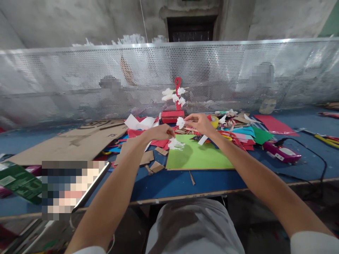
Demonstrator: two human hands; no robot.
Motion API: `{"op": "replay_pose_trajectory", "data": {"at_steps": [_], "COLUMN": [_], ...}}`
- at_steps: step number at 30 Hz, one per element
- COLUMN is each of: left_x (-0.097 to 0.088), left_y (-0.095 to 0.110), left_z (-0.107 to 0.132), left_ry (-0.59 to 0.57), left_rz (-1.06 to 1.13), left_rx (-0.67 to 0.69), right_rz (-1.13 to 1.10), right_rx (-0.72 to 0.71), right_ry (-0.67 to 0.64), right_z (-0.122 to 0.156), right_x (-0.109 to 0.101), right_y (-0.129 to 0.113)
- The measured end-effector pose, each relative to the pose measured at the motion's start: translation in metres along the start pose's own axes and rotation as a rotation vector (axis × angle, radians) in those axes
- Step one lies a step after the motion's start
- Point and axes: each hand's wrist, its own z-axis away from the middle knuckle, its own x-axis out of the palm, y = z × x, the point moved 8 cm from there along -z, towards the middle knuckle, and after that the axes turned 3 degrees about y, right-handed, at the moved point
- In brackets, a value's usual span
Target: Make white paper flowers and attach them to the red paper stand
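Pinched in the fingers of my left hand [161, 132] is a cluster of thin white strips [176, 144], hanging over the left edge of a lime-green sheet [202, 155]. My right hand [200, 123], a little farther right, grips a small white paper flower [180, 122] by its right side. Just behind the hands stands a red box [172, 116]. Rising behind it is a red upright piece [178, 83] with several white flowers [175, 97] on it.
Paper scraps and a yellow tape roll [214, 121] lie around the green sheet. Flat cardboard [71, 141] covers the left side. A lit screen [71, 190] stands front left. A purple corded device [282, 152] sits right. A perforated metal screen [148, 77] closes the back.
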Motion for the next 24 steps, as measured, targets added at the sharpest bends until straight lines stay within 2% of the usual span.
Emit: {"op": "replay_pose_trajectory", "data": {"at_steps": [4, 9, 18, 24], "left_x": [-0.001, -0.003, -0.002, 0.006], "left_y": [-0.003, -0.007, 0.007, 0.010], "left_z": [-0.002, -0.006, -0.007, -0.012], "left_ry": [0.021, 0.095, 0.095, 0.225], "left_rz": [-0.018, 0.103, 0.138, 0.434], "left_rx": [-0.002, 0.009, 0.060, -0.042], "right_rz": [-0.006, 0.007, 0.021, -0.024], "right_rx": [0.028, 0.039, 0.036, -0.001], "right_ry": [0.005, 0.028, 0.043, 0.087], "right_z": [0.000, 0.001, 0.002, 0.002], "right_x": [0.001, -0.001, -0.002, -0.003], "right_y": [0.003, -0.001, -0.007, -0.011]}}
